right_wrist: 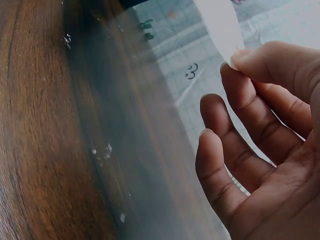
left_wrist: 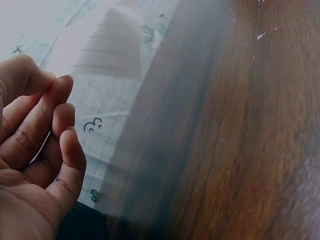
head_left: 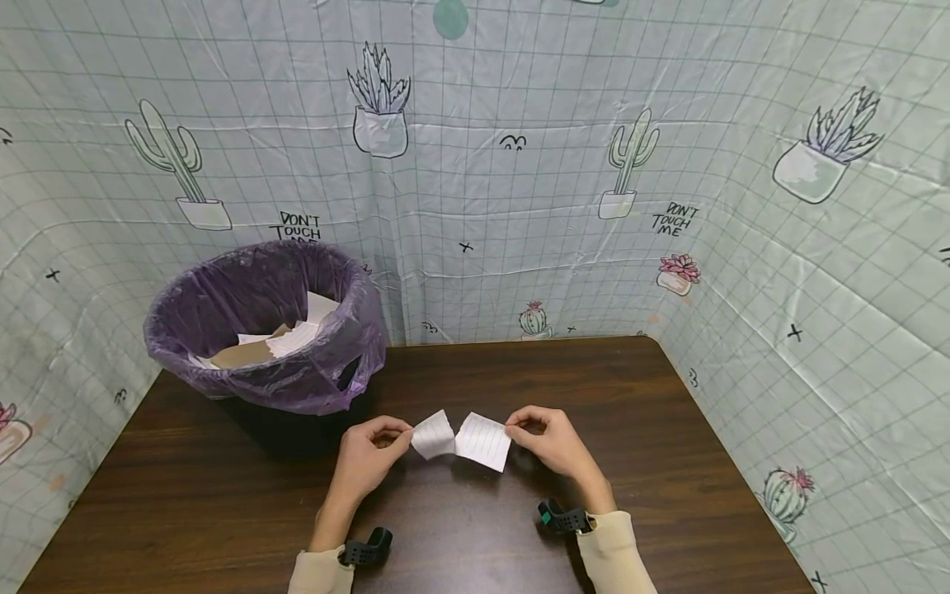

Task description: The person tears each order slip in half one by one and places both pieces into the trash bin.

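Between thumb and forefinger, my left hand (head_left: 369, 456) pinches a small lined piece of paper (head_left: 434, 436) by its left side. My right hand (head_left: 555, 441) pinches a second lined piece of paper (head_left: 484, 441) at its upper right corner. Both pieces have ragged inner edges that come close together low down, with a V-shaped gap above. In the left wrist view, the lined paper (left_wrist: 107, 47) rises from the left thumb and fingertip. The right wrist view shows white paper (right_wrist: 220, 27) between the right thumb and forefinger, the other fingers loosely bent.
At the left of the dark wooden table (head_left: 594, 388) stands a black bin lined with a purple bag (head_left: 356, 330). White paper pieces (head_left: 297, 337) and brown cardboard (head_left: 241, 355) lie inside it. A cactus-patterned cloth (head_left: 460, 190) surrounds the table's back and sides.
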A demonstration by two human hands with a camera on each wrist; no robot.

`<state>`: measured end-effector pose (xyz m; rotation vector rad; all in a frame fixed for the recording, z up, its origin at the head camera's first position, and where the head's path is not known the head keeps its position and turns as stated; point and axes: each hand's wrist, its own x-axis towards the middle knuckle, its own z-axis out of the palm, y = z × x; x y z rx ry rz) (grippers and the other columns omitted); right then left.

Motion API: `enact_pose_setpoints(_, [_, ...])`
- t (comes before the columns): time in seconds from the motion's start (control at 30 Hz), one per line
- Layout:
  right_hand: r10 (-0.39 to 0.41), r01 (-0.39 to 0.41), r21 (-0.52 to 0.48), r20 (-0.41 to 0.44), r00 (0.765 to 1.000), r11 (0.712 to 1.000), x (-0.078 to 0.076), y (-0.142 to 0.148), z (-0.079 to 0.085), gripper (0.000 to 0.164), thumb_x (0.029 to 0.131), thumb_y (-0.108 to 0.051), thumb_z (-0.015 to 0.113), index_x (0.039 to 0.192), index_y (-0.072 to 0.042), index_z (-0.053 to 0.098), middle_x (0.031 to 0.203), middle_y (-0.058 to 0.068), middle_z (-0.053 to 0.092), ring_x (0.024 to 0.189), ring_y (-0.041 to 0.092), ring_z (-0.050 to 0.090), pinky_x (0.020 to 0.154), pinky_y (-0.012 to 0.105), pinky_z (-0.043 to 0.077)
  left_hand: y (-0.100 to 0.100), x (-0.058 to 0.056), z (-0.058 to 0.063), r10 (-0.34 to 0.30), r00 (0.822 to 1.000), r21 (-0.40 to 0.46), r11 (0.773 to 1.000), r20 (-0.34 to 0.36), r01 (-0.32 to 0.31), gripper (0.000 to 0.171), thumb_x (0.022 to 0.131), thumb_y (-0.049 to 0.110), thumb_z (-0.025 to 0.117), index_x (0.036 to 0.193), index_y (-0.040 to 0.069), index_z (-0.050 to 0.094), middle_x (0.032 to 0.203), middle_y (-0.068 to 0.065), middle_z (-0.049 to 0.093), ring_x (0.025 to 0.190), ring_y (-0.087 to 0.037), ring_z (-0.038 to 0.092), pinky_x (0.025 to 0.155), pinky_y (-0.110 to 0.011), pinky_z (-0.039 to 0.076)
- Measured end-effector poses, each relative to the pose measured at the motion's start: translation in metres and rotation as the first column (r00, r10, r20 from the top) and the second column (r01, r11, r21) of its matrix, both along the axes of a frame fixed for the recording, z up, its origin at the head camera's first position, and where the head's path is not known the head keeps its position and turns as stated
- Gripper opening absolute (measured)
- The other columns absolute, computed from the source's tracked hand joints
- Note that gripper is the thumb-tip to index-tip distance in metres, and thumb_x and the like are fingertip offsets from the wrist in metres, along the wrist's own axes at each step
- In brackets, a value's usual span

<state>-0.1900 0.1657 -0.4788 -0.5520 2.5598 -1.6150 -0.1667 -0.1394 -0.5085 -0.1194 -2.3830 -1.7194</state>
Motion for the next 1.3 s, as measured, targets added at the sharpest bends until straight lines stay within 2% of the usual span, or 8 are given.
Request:
enact_pose_setpoints(0.23, [-0.049,0.05,0.041,-0.018,0.999,0.998,-0.012,0.009,-0.025,0.006,0.096,-0.005,0.07,0.1,-0.002,0.074,0.097,0.014,0.075,0.082,0.011,0.064,0.072,0.022,0.052,-0.002,0.001,-0.001,0.016,1.0,-0.008,1.0,-0.001,-0.016,0.012,0.087,0.013,0.082,0.089,0.003,0.078,0.08,-0.004,0.074,0.067,-0.003,0.062,0.066,-0.02,0.051])
enact_pose_setpoints(0.3, [-0.053,0.054,0.043,-0.02,0.998,0.998,-0.013,0.01,-0.027,0.006,0.096,-0.005,0.07,0.1,-0.002,0.074,0.097,0.014,0.075,0.083,0.011,0.065,0.072,0.022,0.053,-0.002,0.001,0.0,0.014,1.0,-0.009,1.0,-0.001,-0.014,0.009,0.087,0.012,0.082,0.089,0.004,0.078,0.079,-0.004,0.074,0.067,-0.004,0.062,0.065,-0.02,0.051])
enact_pose_setpoints(0.43, [-0.063,0.063,0.026,-0.006,0.998,0.998,-0.01,0.009,-0.018,0.005,0.095,-0.003,0.07,0.099,-0.001,0.074,0.095,0.016,0.075,0.082,0.012,0.065,0.073,0.022,0.053,-0.001,0.001,0.0,0.018,1.0,-0.012,1.0,0.001,-0.018,0.007,0.087,0.01,0.081,0.089,0.004,0.078,0.079,-0.004,0.074,0.068,-0.004,0.063,0.066,-0.02,0.051])
enact_pose_setpoints(0.67, [-0.053,0.053,0.003,-0.019,0.998,0.999,-0.001,0.01,0.01,0.007,0.095,-0.001,0.07,0.099,0.003,0.073,0.094,0.017,0.074,0.08,0.01,0.064,0.074,0.024,0.054,0.0,0.0,0.001,0.035,0.999,-0.023,0.999,0.001,-0.034,0.009,0.087,0.012,0.082,0.088,0.004,0.078,0.08,-0.004,0.075,0.069,-0.004,0.064,0.068,-0.02,0.052])
enact_pose_setpoints(1.0, [-0.084,0.082,-0.029,-0.062,0.995,0.996,-0.007,0.021,0.009,0.006,0.094,0.001,0.07,0.097,0.005,0.073,0.092,0.018,0.074,0.08,0.008,0.065,0.076,0.024,0.055,0.004,-0.001,0.008,0.048,0.998,-0.039,0.998,-0.028,-0.049,0.011,0.087,0.013,0.081,0.089,0.003,0.078,0.08,-0.004,0.074,0.068,-0.006,0.063,0.066,-0.021,0.052])
enact_pose_setpoints(1.17, [-0.094,0.091,-0.044,-0.071,0.993,0.995,-0.018,0.023,-0.01,0.007,0.094,-0.001,0.071,0.099,0.003,0.074,0.094,0.018,0.075,0.082,0.004,0.065,0.077,0.023,0.056,0.006,0.001,0.016,0.045,0.992,-0.084,0.995,-0.119,-0.056,0.003,0.085,0.007,0.081,0.087,0.006,0.078,0.077,-0.001,0.074,0.065,-0.004,0.06,0.063,-0.021,0.051])
enact_pose_setpoints(1.23, [-0.098,0.094,-0.049,-0.079,0.992,0.994,-0.021,0.024,-0.015,0.007,0.095,-0.004,0.072,0.1,0.0,0.075,0.095,0.016,0.076,0.082,0.003,0.065,0.077,0.023,0.055,0.007,0.002,0.021,0.039,0.978,-0.104,0.993,-0.206,-0.062,0.006,0.084,0.003,0.081,0.086,0.008,0.078,0.076,0.001,0.073,0.064,-0.003,0.06,0.061,-0.022,0.051])
enact_pose_setpoints(1.3, [-0.098,0.093,-0.056,-0.087,0.991,0.994,-0.022,0.024,-0.014,0.007,0.095,-0.008,0.073,0.1,-0.003,0.076,0.095,0.013,0.076,0.083,0.004,0.066,0.077,0.022,0.055,0.009,0.004,0.029,0.031,0.952,-0.118,0.991,-0.305,-0.07,0.013,0.081,-0.003,0.08,0.085,0.009,0.078,0.074,0.002,0.072,0.063,-0.003,0.059,0.059,-0.025,0.053])
